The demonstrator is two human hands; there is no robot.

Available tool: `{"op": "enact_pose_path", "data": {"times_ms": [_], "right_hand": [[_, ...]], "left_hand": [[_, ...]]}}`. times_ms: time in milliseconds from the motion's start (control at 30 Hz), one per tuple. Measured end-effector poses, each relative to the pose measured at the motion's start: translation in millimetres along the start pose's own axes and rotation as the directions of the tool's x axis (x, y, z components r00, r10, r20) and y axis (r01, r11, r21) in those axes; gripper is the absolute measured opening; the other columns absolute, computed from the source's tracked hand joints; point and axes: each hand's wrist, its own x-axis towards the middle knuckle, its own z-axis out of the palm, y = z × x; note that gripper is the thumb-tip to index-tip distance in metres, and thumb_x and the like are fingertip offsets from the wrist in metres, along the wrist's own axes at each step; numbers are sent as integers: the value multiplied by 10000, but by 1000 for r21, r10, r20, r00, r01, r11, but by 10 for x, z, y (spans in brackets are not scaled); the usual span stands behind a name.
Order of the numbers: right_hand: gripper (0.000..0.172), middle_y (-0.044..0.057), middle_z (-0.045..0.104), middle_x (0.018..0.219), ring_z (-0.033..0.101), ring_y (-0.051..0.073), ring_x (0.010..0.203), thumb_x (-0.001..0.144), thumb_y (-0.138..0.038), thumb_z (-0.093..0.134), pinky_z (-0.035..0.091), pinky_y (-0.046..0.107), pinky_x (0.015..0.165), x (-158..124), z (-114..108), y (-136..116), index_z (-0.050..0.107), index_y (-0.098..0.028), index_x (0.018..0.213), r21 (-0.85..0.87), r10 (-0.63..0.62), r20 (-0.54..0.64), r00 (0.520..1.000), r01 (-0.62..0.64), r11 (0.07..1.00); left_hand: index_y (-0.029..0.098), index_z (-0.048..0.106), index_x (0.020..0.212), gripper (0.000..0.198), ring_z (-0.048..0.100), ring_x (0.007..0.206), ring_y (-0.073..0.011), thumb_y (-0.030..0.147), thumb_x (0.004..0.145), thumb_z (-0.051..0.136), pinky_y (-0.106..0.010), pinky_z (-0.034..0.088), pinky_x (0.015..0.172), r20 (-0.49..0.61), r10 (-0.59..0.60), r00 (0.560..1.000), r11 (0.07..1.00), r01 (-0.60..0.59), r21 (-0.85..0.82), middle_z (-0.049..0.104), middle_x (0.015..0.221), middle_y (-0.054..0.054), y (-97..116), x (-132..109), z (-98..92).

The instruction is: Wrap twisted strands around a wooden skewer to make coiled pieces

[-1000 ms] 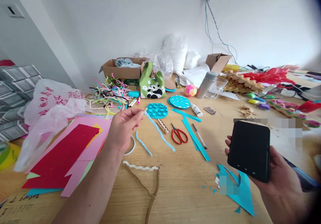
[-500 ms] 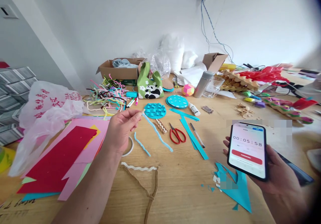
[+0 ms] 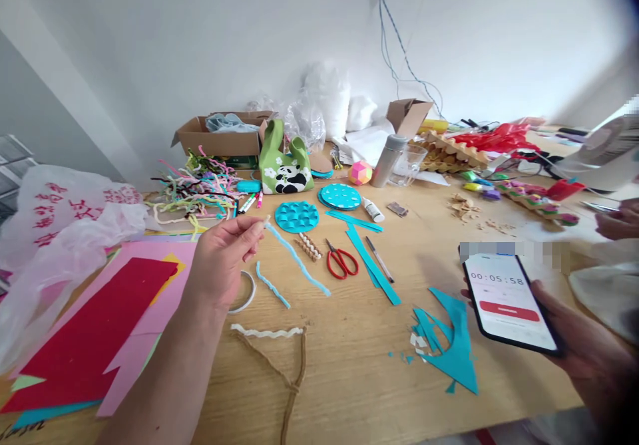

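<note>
My left hand (image 3: 224,252) pinches the upper end of a light blue fuzzy strand (image 3: 299,262) between thumb and fingertips; the strand trails down to the right. A shorter blue strand (image 3: 273,287) lies below it, beside a roll of white tape (image 3: 247,298) partly hidden by my wrist. In my right hand (image 3: 574,338) is a phone (image 3: 509,302), its screen tilted up and reading 00:05:58. Nearer me, a brown cord (image 3: 298,382) forks into a Y with a wavy white strand (image 3: 267,332) across its top.
Red-handled scissors (image 3: 344,263), a pen (image 3: 380,259) and blue paper strips (image 3: 372,265) lie mid-table. Cut blue paper (image 3: 456,345) is left of the phone. Behind stand a panda bag (image 3: 287,169) and a grey bottle (image 3: 389,160). Another person's hand (image 3: 619,222) shows at the right edge.
The view has swung right, shifting the table things left. The phone in my right hand has moved right, uncovering more cut paper. Another person's hand has appeared at the right. My left hand keeps its pinch.
</note>
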Motion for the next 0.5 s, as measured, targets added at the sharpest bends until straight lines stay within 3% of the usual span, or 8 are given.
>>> {"op": "enact_pose_path", "data": {"times_ms": [67,167,300,400,433,500], "right_hand": [[504,215,703,1049,722,284,733,900,-307,441,594,382,634,60,-204,8,439,-177,1386,-53,25,-67,997,-29,998],[525,179,728,753,669,261,505,801,-258,599,557,323,473,97,-385,33,523,-158,1310,-153,72,-195,978,-103,983],[508,173,718,720,624,237,437,785,-363,607,461,292,377,125,-425,21,571,-204,1267,-279,34,-266,963,-111,954],[384,180,728,797,644,229,495,793,-358,593,453,300,425,190,-447,-32,659,-193,1134,-379,-20,-270,963,-88,921],[311,188,731,850,661,231,544,795,-330,596,466,306,466,216,-461,-50,699,-179,1047,-443,-57,-270,961,-71,894],[239,196,734,850,666,216,572,812,-321,587,479,307,539,265,-489,-74,751,-155,866,-658,-256,-254,933,27,753]], "left_hand": [[147,723,730,181,452,509,-56,262,603,782,-167,307,454,2,6,1000,1000,-6,1,592,578,3,1,3,-8],[147,724,737,182,453,508,-55,257,603,781,-167,308,449,-9,2,1000,1000,-2,7,599,590,1,9,0,-13],[144,722,725,183,457,508,-56,258,597,786,-164,309,448,-13,-9,1000,1000,9,20,595,587,0,13,-6,-1],[144,722,734,193,457,510,-53,258,593,791,-158,310,451,-11,-17,1000,1000,17,27,592,592,1,4,-3,11],[145,723,739,196,459,514,-53,258,595,791,-155,311,453,-8,-18,1000,999,18,29,588,589,2,-1,-1,13],[145,720,734,191,460,517,-53,261,599,790,-151,313,456,-3,-19,1000,999,19,33,573,572,6,-8,3,12]]}}
